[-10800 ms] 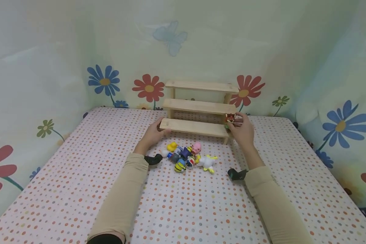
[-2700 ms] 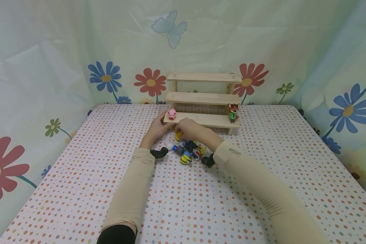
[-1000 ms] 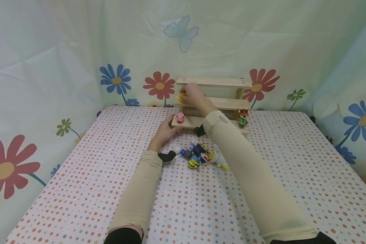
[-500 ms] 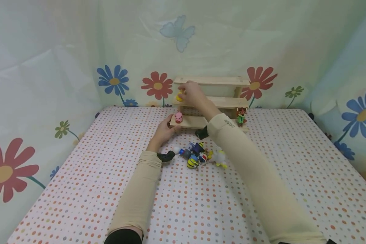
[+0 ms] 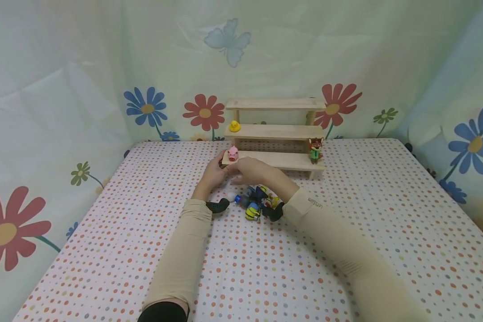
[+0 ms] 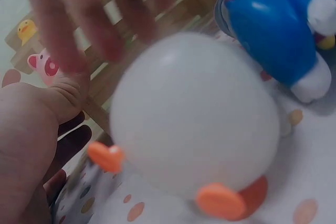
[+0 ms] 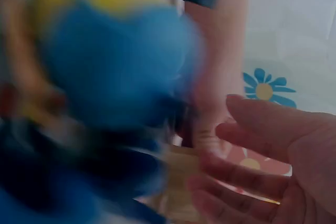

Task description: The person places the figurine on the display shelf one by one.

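Observation:
My left hand grips the left end of the lowest board of a three-tier wooden shelf, thumb in front. My right hand hovers between shelf and toy pile, fingers loosely bent and holding nothing. In the left wrist view its blurred fingers hang over a round white toy with orange feet. A yellow duck sits at the left of the middle board. Below it, a pink pig stands on the lowest board, with a fox figure in green at the right end.
In front of the shelf lies a pile of small toys, among them a yellow-and-blue striped figure and a blue toy with white paws. A black wrist device on the right arm partly covers the pile. Dotted cloth spreads over the table.
My right hand has placed the pig, then the duck, on the shelf, released the duck and come down toward the pile. The fox figure was set down earlier. My left hand keeps gripping the shelf.

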Demonstrator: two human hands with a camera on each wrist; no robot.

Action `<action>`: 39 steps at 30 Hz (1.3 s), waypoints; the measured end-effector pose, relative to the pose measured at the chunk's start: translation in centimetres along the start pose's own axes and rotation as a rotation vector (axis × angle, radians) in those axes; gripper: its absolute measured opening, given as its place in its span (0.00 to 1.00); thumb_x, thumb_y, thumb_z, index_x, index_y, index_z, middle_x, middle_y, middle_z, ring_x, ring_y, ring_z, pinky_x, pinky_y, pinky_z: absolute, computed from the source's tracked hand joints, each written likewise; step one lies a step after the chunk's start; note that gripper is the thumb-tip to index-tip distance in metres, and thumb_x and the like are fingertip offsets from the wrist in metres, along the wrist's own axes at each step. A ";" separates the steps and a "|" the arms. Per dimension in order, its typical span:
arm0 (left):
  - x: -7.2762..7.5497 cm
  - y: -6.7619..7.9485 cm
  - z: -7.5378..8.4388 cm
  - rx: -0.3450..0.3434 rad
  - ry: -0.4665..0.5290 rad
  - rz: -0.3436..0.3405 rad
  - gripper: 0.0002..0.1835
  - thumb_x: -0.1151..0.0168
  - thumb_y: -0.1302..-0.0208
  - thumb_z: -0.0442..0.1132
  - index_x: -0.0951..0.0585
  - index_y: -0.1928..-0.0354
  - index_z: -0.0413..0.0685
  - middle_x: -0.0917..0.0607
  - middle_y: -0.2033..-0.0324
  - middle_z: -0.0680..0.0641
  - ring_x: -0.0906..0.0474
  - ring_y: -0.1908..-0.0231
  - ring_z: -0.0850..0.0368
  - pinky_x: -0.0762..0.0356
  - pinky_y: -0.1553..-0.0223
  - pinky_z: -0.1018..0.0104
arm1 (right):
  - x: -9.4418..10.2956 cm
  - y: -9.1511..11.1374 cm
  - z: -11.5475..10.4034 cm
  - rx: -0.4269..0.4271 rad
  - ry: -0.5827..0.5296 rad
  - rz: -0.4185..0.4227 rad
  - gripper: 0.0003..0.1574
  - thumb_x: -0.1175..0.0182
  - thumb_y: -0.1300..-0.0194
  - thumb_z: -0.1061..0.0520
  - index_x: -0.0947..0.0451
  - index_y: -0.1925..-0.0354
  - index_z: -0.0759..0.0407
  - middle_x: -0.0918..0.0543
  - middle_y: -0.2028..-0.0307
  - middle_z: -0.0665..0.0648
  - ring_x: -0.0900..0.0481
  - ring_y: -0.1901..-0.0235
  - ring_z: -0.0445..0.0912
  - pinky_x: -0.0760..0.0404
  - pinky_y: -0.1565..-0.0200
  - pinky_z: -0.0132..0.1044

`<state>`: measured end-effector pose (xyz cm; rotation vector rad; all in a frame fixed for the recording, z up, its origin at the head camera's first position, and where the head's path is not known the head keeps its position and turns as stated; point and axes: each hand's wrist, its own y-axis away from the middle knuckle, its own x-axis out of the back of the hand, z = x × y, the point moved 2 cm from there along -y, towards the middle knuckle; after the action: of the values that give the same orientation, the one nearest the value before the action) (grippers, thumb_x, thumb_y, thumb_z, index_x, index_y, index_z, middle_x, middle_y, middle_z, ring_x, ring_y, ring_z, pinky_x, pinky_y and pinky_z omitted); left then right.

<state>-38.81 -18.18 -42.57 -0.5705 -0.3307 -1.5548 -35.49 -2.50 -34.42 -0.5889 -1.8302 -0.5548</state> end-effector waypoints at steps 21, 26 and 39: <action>0.0 0.1 0.0 0.024 -0.025 0.012 0.42 0.40 0.37 0.53 0.46 0.26 0.49 0.37 0.29 0.46 0.43 0.29 0.51 0.45 0.29 0.56 | -2.1 2.2 0.6 -0.073 -0.002 -0.125 0.19 0.41 0.33 0.50 0.20 0.48 0.56 0.17 0.53 0.56 0.19 0.55 0.46 0.20 0.50 0.40; 0.0 0.1 0.0 0.036 -0.038 0.019 0.42 0.40 0.37 0.54 0.46 0.26 0.49 0.38 0.29 0.46 0.44 0.29 0.51 0.45 0.29 0.56 | -2.0 2.5 1.1 -0.030 -0.056 -0.134 0.16 0.42 0.33 0.53 0.20 0.49 0.57 0.17 0.53 0.57 0.19 0.54 0.47 0.21 0.49 0.40; 0.0 0.2 0.0 0.038 -0.008 0.013 0.42 0.41 0.36 0.53 0.47 0.26 0.49 0.40 0.28 0.47 0.44 0.29 0.52 0.44 0.29 0.57 | -1.8 2.6 2.6 0.004 -0.123 -0.099 0.15 0.49 0.30 0.57 0.19 0.50 0.54 0.17 0.56 0.54 0.22 0.61 0.42 0.22 0.57 0.36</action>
<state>-38.60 -18.19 -42.59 -0.5484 -0.3619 -1.5312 -35.15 0.88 -36.65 -0.5423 -1.9843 -0.5918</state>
